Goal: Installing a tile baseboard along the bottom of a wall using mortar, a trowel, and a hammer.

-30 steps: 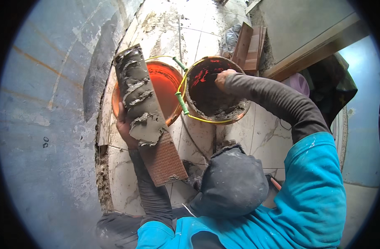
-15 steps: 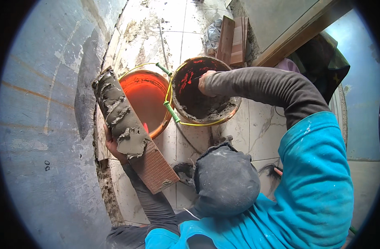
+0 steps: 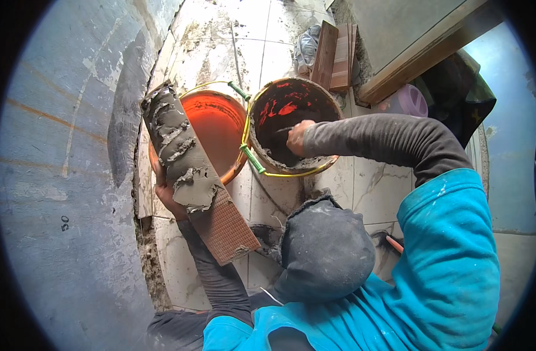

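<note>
**Left hand [image 3: 169,190] grips a tile [image 3: 224,225]; right hand [image 3: 299,138] works inside the bucket [image 3: 287,109]**

The tile is to the left of the bucket, raised above the floor [image 3: 332,184] and slanting, with its far end leaning away from the bucket and its near end angled toward the person. Grey mortar [image 3: 183,155] lies over most of its upper face in ridges and lumps; the end nearer the person shows bare brown, with a fine grid pattern. The left hand grasps the tile by its edge away from the bucket, some fingers hidden beneath.

The right hand is below the rim of the bucket, clenched around a thin dark tool [image 3: 284,129], most of which is hidden. More mortar coats the inside of the bucket, and red patches show on its far inner wall.

Just left of the bucket stands an orange pail [image 3: 228,108], partly covered by the tile. A yellow handle [image 3: 291,175] with a green grip [image 3: 253,159] curves around the near side of the bucket. Beyond the bucket, slightly right, are more brown tiles [image 3: 341,58] beside a plastic bag [image 3: 306,50]. Farther right of the bucket are a wooden beam [image 3: 423,55] and a purple container [image 3: 413,100].
</note>
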Tool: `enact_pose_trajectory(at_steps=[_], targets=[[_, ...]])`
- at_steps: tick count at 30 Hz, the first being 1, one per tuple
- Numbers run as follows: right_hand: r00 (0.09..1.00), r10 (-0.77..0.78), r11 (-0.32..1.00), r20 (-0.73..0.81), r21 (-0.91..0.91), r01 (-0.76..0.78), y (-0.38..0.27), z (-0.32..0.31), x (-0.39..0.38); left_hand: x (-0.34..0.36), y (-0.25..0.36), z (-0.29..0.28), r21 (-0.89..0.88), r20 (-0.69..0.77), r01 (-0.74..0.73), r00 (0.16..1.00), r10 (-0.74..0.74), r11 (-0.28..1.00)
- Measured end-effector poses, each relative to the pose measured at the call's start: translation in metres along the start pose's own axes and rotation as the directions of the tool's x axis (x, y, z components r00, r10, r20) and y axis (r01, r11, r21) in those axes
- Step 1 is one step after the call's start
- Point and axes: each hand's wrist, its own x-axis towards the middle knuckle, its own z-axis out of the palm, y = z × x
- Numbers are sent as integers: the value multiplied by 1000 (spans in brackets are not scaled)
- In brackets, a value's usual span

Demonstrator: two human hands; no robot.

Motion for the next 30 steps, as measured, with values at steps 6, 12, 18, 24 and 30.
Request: enact_pose_trajectory(at_steps=[6,12,18,24,30], targets=[[938,-345,715,-17,643,274,23,5,-48,-8,4,3,25,-16,-58,998,59,998],[947,-295,205,127,976,-67,35,35,-53,-8,-3,28,-25,33,-108,994,109,994],[951,-303,-65,60,994,-84,47,44,-107,-5,-4,17,-53,75,-98,992,102,994],[943,-238,-482,-232,871,92,17,46,-175,-2,-25,69,156,71,-416,909,410,896],[818,147,91,-556,831,549,-57,28,-135,13,-19,49,-94,120,-177,975,187,980]])
